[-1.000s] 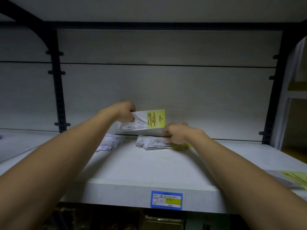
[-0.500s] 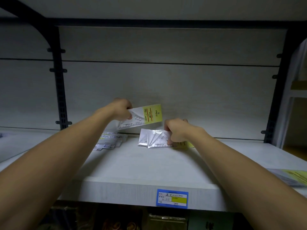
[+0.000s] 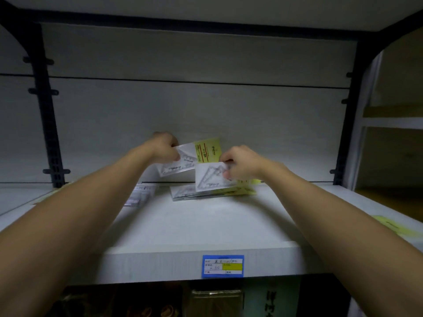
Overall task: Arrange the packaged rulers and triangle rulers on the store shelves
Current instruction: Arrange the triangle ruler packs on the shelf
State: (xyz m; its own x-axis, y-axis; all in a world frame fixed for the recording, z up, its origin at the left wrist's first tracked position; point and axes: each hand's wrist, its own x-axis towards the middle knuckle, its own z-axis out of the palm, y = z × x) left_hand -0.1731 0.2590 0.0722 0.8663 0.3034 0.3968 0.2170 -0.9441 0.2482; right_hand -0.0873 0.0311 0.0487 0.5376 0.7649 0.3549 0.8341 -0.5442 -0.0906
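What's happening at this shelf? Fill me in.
A person is stocking packaged triangle rulers on a white store shelf. The left hand grips one packet with a yellow header card, raised above the shelf. The right hand pinches a second packet, lifted off the pile of triangle-ruler packets lying near the back panel. A smaller pile of packets lies to the left. A blue price tag sits on the shelf's front edge.

Left hand (image 3: 165, 146): holds a triangle ruler pack (image 3: 190, 157) up.
Right hand (image 3: 240, 162): pinches a second pack (image 3: 211, 178) above the pile (image 3: 206, 192).
Shelf (image 3: 194, 225): white.
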